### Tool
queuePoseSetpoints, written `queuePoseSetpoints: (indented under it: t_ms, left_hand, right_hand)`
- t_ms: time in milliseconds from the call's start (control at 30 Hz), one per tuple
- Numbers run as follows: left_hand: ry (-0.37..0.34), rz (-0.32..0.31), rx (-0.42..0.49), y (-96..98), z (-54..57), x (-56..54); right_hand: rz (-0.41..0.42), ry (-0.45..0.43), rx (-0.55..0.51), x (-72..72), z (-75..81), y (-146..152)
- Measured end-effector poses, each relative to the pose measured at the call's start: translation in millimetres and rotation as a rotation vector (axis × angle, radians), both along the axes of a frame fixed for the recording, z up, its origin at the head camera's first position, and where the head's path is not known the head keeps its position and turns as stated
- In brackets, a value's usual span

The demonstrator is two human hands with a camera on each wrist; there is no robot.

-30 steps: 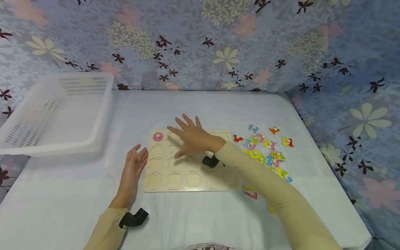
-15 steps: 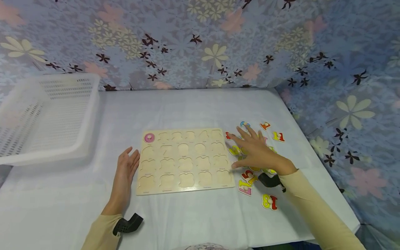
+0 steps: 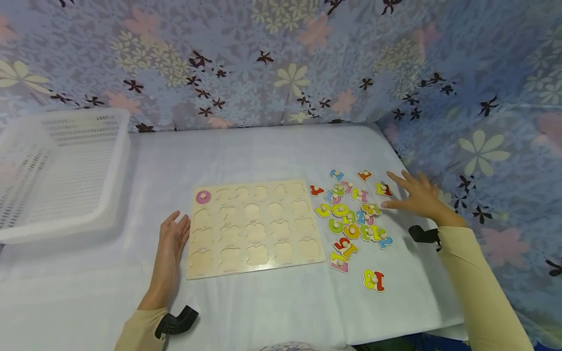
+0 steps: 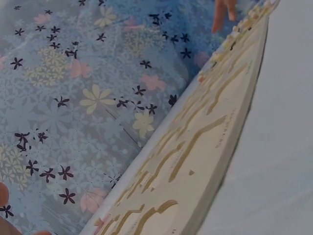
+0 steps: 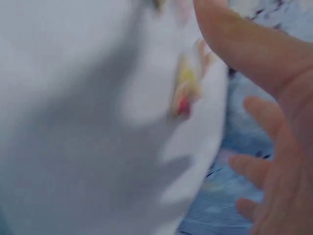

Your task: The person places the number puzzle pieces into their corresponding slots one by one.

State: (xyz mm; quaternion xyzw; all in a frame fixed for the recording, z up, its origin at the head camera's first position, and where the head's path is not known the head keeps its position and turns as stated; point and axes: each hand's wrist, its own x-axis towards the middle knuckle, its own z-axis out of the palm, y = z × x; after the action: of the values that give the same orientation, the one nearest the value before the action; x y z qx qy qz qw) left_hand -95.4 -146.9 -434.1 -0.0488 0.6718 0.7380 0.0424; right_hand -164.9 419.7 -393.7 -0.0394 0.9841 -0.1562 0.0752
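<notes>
A wooden puzzle board (image 3: 263, 243) with rows of shallow recesses lies on the white table; its top-left recess holds a pink ring-shaped zero piece (image 3: 203, 197). Along the board's left edge rests my left hand (image 3: 172, 243), fingers loosely extended and holding nothing. To the right of the board is a loose cluster of colourful number pieces with knobs, among them a yellow-and-red 18 (image 3: 373, 281) and a yellow-and-red 11 (image 3: 383, 189). My right hand (image 3: 417, 197) hovers just right of this cluster, fingers spread, nothing in it. The right wrist view is blurred, showing the thumb and fingers apart.
A white perforated plastic basket (image 3: 110, 185) stands at the far left of the table (image 3: 246, 156). Flowered fabric (image 3: 246, 78) hangs behind the table and along its right side.
My right hand has swept from above the board to the right, across the number pieces and past them. The left hand stays beside the board. The head view has shifted rightward.
</notes>
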Motion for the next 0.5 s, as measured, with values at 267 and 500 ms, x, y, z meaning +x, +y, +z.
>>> queuePoseSetpoints:
  t_ms: [267,500]
  left_hand:
    - [-0.004,0.009,0.003,-2.0,-0.2,1.0]
    - [0.004,0.017,0.009,-2.2,0.9,-0.5]
  right_hand:
    - [0.005,-0.049,0.038,-20.4,-22.6,11]
    - [-0.031,0.123,-0.033,-21.1,-27.3,6]
